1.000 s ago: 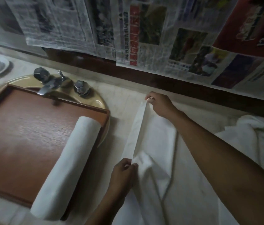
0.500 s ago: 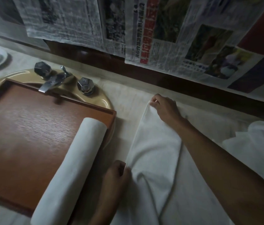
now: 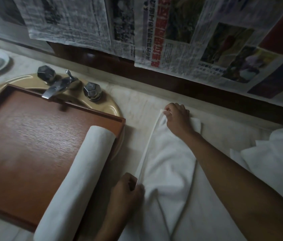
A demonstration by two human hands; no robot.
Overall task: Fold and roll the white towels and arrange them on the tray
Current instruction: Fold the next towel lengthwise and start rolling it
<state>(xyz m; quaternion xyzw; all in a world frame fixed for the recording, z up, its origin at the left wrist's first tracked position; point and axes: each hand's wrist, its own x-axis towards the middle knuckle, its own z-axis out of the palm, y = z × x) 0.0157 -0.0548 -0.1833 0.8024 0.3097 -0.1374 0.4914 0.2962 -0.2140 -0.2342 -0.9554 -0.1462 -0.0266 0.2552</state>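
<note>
Both grips pinch the white towel (image 3: 170, 164) by its left folded edge: left grip (image 3: 126, 190) at the near end, right grip (image 3: 177, 119) at the far corner. Its long axis runs near-to-far on the tabletop (image 3: 137, 105), just right of the tray (image 3: 24, 136) holding one rolled towel (image 3: 78, 180). Its near end is cut off, and its layers are hard to count.

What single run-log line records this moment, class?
step: folding flat towel | left hand: pinches near edge | right hand: pinches far corner | tray: one rolled towel
</note>
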